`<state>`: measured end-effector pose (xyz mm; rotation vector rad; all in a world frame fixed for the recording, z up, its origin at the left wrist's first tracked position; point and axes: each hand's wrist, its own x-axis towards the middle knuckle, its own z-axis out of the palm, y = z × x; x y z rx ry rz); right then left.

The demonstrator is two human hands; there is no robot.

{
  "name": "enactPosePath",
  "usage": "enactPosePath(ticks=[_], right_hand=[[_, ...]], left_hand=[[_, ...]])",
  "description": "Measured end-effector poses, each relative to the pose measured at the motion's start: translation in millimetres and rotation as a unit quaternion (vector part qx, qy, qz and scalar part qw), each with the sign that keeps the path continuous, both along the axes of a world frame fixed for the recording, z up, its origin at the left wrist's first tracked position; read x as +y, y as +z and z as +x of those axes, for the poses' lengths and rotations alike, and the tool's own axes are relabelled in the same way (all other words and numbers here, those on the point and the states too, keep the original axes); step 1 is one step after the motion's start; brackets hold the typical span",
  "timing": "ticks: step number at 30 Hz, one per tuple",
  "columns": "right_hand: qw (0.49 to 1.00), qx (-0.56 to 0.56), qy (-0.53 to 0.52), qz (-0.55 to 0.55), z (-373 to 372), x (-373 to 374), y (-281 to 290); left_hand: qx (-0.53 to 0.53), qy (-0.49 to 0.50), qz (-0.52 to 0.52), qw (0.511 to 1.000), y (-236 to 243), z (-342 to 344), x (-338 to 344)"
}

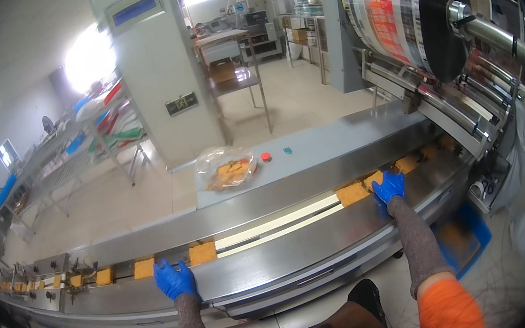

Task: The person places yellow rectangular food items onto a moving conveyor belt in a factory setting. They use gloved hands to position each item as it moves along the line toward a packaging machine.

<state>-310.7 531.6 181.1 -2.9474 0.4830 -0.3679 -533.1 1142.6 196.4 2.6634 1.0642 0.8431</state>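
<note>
Golden square cake blocks (352, 193) ride single file along the long stainless steel conveyor channel (276, 257), spaced out toward the printed film roll (402, 7) at its far end. Right hand (389, 186), blue-gloved, reaches out with fingers flat on one block, nudging it. Left hand (175, 280) rests spread on the conveyor's near rim, beside two blocks (202, 253), holding nothing.

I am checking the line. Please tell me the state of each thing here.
left hand: gloved blue, flat on the steel rail
right hand: gloved blue, touching a yellow block
conveyor channel: blocks at both ends, bare in the middle
film roll: mounted on its spindle
plastic bag: lying on the machine top, holding orange pieces
</note>
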Motion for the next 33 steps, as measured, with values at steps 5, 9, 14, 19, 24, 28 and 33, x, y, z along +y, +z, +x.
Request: enactPosePath(ticks=[5,9,14,19,24,28,33], right_hand=[[0.979,-0.171,0.065,-0.084,13,-11,-11],[0.986,-0.093,0.135,-0.02,16,4,-11],[0.982,-0.084,0.137,0.096,10,24,-16],[0.982,-0.164,0.091,-0.025,23,24,-24],[0.955,-0.215,0.203,-0.01,15,27,-19],[0.949,-0.227,0.218,-0.011,8,37,-9],[0.906,-0.326,0.268,-0.033,10,36,-10]], left_hand=[[0.029,0.055,0.056,0.997,-14,5,-1],[0.07,0.037,0.072,0.994,-10,8,-5],[0.004,-0.043,0.048,0.998,-17,6,6],[0.049,0.025,0.05,0.997,-14,8,1],[0.16,0.064,-0.024,0.985,-6,11,2],[0.104,0.01,-0.04,0.994,-17,7,10],[0.125,0.019,0.035,0.991,-17,14,6]])
